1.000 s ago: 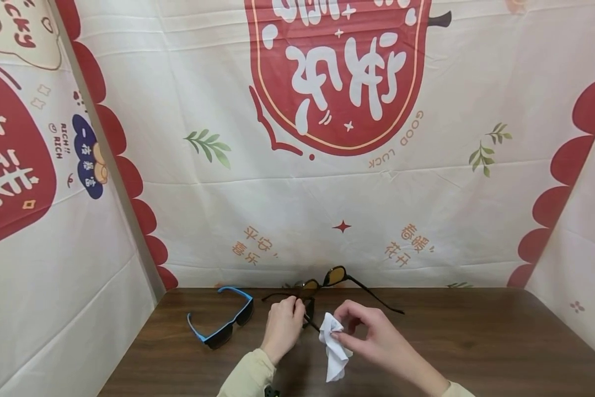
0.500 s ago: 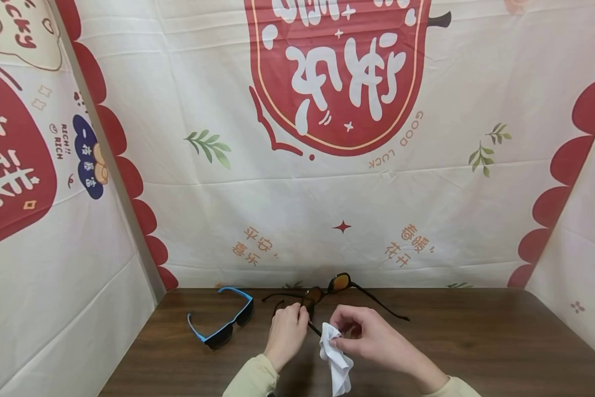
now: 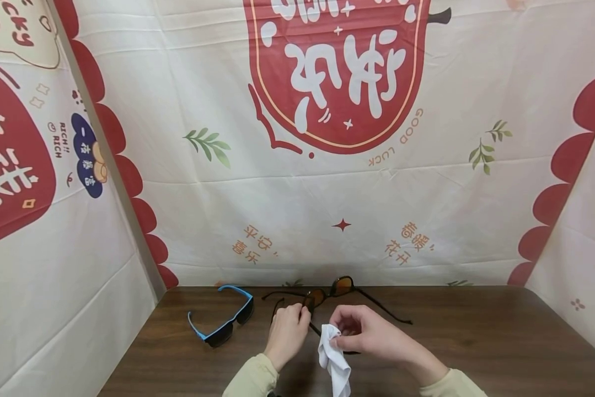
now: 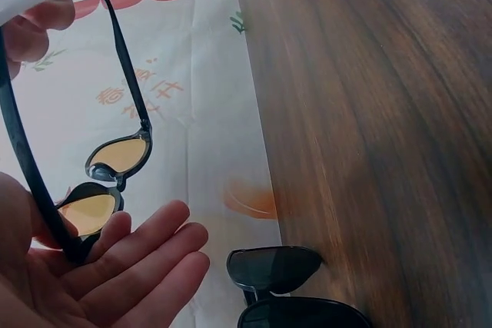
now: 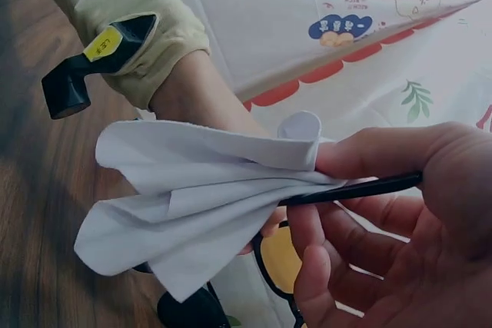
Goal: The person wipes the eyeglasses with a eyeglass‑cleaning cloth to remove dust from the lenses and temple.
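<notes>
My left hand (image 3: 288,333) pinches amber-lensed sunglasses (image 4: 119,155) at the corner where one lens meets its arm. Thumb and forefinger grip there while the other fingers stretch out. In my right hand (image 3: 371,333) a white cloth (image 5: 192,190) is pinched around that same black arm, whose tip pokes out past the thumb. The cloth's loose folds hang down in the head view. The other arm of these sunglasses points away to the right. Behind my left hand lies another black pair, mostly hidden, with a thin arm (image 3: 277,294) showing.
Sunglasses with blue arms (image 3: 228,322) lie unfolded on the brown wooden table (image 3: 476,342), left of my hands. A printed white cloth backdrop (image 3: 257,215) rises behind the table, with printed cloth sides at left and right.
Both hands have shifted slightly, the left one to the right. The amber-lensed sunglasses have moved slightly down and right. The white cloth hangs lower, and the arm's tip now shows below my right hand.
</notes>
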Action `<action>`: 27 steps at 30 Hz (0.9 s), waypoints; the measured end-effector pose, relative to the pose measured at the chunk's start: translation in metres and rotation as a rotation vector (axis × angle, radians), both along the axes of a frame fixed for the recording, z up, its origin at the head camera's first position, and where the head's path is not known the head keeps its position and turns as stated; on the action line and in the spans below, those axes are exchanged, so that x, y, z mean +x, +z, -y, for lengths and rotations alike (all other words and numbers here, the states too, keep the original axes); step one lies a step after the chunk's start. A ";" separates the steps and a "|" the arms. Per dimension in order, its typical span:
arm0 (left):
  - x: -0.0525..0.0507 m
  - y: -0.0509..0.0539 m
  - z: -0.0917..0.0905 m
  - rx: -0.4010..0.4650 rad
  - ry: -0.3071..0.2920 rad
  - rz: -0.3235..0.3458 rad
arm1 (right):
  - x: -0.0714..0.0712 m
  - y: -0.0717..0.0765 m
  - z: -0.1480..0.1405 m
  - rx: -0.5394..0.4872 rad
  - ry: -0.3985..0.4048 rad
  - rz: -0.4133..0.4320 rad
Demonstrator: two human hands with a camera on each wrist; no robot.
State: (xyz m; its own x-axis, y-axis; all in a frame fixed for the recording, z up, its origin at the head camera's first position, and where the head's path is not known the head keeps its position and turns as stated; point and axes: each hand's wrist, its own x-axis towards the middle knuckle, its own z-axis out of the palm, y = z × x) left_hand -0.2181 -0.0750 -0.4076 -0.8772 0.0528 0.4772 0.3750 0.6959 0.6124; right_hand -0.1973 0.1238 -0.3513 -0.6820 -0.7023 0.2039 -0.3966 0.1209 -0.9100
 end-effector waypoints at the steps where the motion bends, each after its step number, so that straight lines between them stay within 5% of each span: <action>1: 0.000 0.000 0.000 -0.003 0.002 -0.001 | -0.001 0.000 0.001 -0.003 0.003 -0.004; 13: 0.005 0.001 -0.004 -0.030 -0.032 -0.009 | -0.008 -0.010 0.009 -0.046 -0.009 -0.125; 22: 0.009 0.002 -0.007 0.009 -0.116 -0.006 | -0.009 -0.024 0.022 -0.006 -0.161 -0.544; 27: 0.011 0.005 -0.005 0.125 -0.213 0.101 | -0.011 -0.029 0.026 0.004 -0.217 -0.773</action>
